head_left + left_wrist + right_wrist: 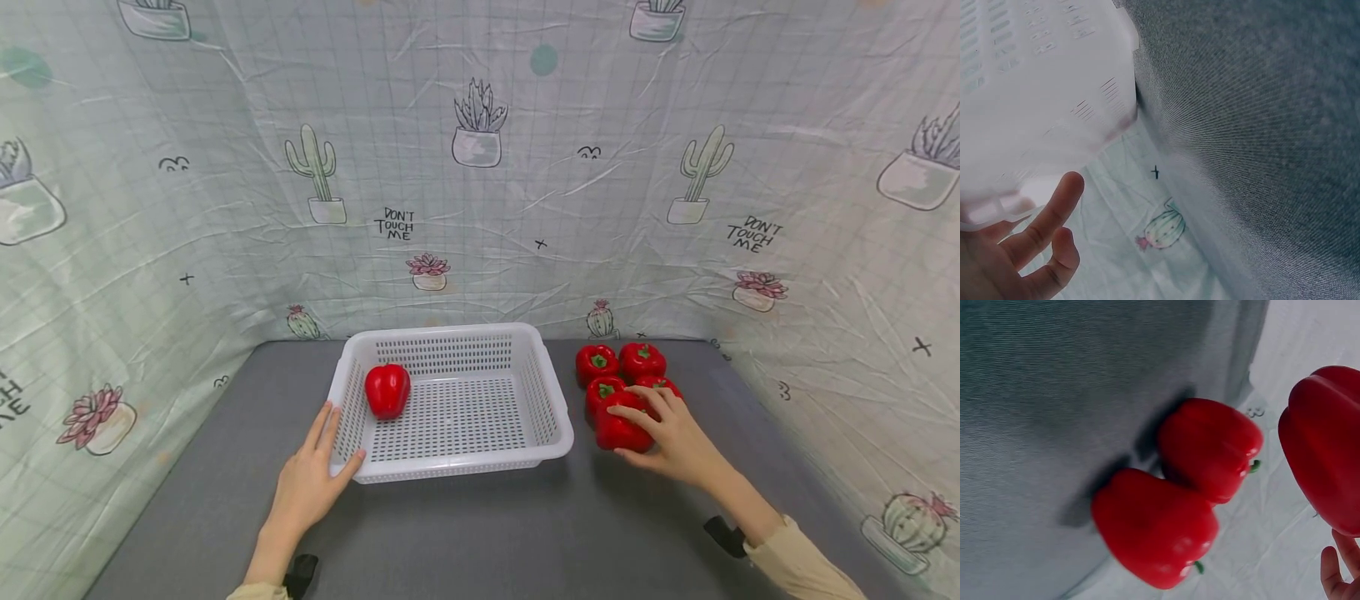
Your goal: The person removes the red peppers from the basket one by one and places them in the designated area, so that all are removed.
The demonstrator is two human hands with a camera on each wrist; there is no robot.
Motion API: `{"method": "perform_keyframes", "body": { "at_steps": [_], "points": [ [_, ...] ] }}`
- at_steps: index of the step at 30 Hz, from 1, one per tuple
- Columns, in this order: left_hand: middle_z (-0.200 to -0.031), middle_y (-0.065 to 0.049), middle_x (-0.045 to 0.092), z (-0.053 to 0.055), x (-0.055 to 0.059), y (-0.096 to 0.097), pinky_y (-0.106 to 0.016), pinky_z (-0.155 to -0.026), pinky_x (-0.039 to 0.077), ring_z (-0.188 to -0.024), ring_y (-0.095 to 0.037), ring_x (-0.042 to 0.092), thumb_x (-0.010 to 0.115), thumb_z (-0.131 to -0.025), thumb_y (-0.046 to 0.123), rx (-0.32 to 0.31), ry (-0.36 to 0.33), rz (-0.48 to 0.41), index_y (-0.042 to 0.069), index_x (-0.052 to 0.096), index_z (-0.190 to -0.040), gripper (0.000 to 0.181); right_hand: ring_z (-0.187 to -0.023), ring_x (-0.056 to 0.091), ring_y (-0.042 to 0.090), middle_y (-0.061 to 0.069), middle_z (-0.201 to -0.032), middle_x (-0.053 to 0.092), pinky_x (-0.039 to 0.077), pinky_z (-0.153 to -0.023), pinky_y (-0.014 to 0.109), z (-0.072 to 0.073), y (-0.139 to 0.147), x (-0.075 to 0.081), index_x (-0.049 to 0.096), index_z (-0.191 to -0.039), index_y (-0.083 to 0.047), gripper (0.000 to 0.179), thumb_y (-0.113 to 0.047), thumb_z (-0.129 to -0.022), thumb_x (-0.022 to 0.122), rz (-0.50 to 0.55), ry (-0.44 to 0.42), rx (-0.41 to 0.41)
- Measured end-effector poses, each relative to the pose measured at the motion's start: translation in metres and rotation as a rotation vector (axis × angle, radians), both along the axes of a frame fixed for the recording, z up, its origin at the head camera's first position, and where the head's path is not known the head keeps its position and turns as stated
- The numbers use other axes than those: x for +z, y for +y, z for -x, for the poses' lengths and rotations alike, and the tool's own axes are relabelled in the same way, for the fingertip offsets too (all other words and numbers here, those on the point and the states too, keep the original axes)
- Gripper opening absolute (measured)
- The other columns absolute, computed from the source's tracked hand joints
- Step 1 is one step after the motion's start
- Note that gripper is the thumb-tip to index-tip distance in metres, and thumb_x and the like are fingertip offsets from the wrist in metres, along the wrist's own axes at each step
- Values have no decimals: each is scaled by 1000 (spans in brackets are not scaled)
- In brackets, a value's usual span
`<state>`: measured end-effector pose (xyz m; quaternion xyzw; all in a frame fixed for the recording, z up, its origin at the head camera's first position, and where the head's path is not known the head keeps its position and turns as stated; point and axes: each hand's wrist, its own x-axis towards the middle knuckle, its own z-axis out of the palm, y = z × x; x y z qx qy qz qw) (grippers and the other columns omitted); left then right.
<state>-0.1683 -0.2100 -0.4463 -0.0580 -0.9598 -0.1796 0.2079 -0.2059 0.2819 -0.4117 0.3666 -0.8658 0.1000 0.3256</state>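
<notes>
In the head view my right hand [671,437] grips a red bell pepper [621,432] just in front of a group of several red bell peppers [642,360]. The right wrist view shows this gripped pepper [1325,447] at its right edge, apart from two peppers on the table [1154,528]. My left hand [306,479] rests with extended fingers on the left front corner of a white perforated plastic basket [450,465]. One red bell pepper [387,392] lies inside the basket, towards its left side.
A dark grey cloth-covered table [480,542] bears everything. Behind and at both sides hangs a pale curtain [540,192] with cactus prints. The loose peppers stand to the right of the basket, near the table's back edge.
</notes>
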Motion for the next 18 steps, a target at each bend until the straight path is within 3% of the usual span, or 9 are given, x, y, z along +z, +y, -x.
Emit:
{"method": "perform_keyframes", "body": {
  "at_steps": [13,15,18],
  "points": [
    [-142,-18,30,0,0,-1,-52,-66,47,-90,-39,59,59,-80,39,5,2,9,1,34,-136,73,-98,40,27,10,-114,52,37,-71,44,-1,11,-18,55,-115,-24,58,-65,-80,34,-58,-65,-49],
    [-141,-19,31,0,0,-1,-52,-67,47,-91,-39,59,59,-80,39,3,8,11,1,34,-135,72,-98,40,27,10,-113,51,37,-71,44,-1,11,-20,55,-115,-23,57,-64,-79,38,-61,-85,-47],
    [-141,-19,31,0,0,0,-52,-68,47,-92,-39,59,60,-79,38,0,14,11,0,35,-135,72,-98,39,29,12,-112,50,37,-73,46,0,11,-22,56,-114,-22,52,-55,-74,59,-55,-110,-29]
  ]
}}
